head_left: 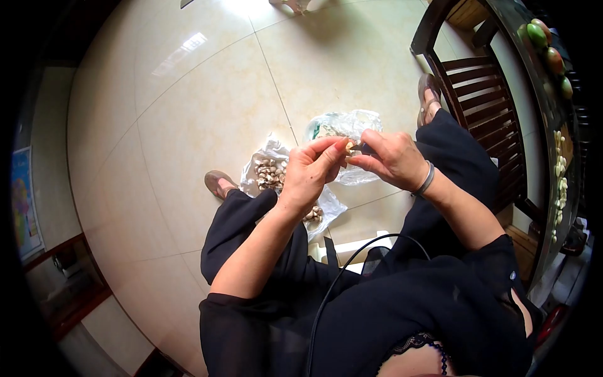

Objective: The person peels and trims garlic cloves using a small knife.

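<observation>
My left hand (306,173) and my right hand (397,160) meet above the floor between my knees. In the fingertips of my left hand is pinched a small pale-yellow piece (349,146), nut- or seed-like. The fingers of my right hand are closed right beside it, and a small dark shape shows between them; what it is I cannot make out. Below my left hand, a white plastic bag (274,149) lies spread on the floor with many small brown-and-white nut-like pieces (270,174) in it. Behind my hands lies another thin white plastic bag (361,119), its contents mostly hidden.
A dark wooden slatted chair (483,94) stands at right beside a table. Several red-green mangoes (554,61) and a row of small pale pieces (560,179) lie on the table. A black cable (333,283) curves across my lap. Pale tiles (182,144) cover the floor.
</observation>
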The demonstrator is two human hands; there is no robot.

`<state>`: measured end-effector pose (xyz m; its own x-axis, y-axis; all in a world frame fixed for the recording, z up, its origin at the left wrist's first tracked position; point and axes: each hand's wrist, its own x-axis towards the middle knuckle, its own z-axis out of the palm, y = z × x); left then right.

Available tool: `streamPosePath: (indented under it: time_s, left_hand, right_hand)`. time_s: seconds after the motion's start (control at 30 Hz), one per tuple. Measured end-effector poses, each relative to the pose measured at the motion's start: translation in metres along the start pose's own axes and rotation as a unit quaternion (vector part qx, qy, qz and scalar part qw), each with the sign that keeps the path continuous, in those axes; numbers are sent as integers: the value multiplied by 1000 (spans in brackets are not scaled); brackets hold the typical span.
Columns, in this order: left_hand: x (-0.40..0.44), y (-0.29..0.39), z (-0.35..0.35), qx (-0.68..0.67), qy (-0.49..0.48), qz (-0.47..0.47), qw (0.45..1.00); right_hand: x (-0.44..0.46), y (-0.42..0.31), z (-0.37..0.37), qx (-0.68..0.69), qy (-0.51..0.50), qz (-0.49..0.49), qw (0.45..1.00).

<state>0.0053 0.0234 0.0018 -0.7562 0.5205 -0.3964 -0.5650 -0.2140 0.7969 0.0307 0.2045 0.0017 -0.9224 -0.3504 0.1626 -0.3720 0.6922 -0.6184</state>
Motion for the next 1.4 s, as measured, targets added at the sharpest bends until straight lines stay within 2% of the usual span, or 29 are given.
streamPosePath:
  time_s: [0.3, 0.63, 1.03, 1.27, 1.4]
  left_hand:
    - [-1, 1, 1, 56, 9, 2, 998]
    - [-2, 5, 0, 228, 67, 7, 971]
    - [4, 4, 0, 125, 48, -19, 991]
    - [6, 4, -1, 113, 46, -19, 992]
    - [4, 9, 1, 64, 42, -58, 995]
  right_hand:
    - [0, 2, 1, -38, 11, -35, 999]
    - [-1, 2, 6, -75, 25, -45, 996]
    - [-2, 8, 18, -123, 69, -39, 989]
    - [0, 7, 17, -131, 97, -57, 985]
    - [1, 9, 18, -123, 105, -60, 985]
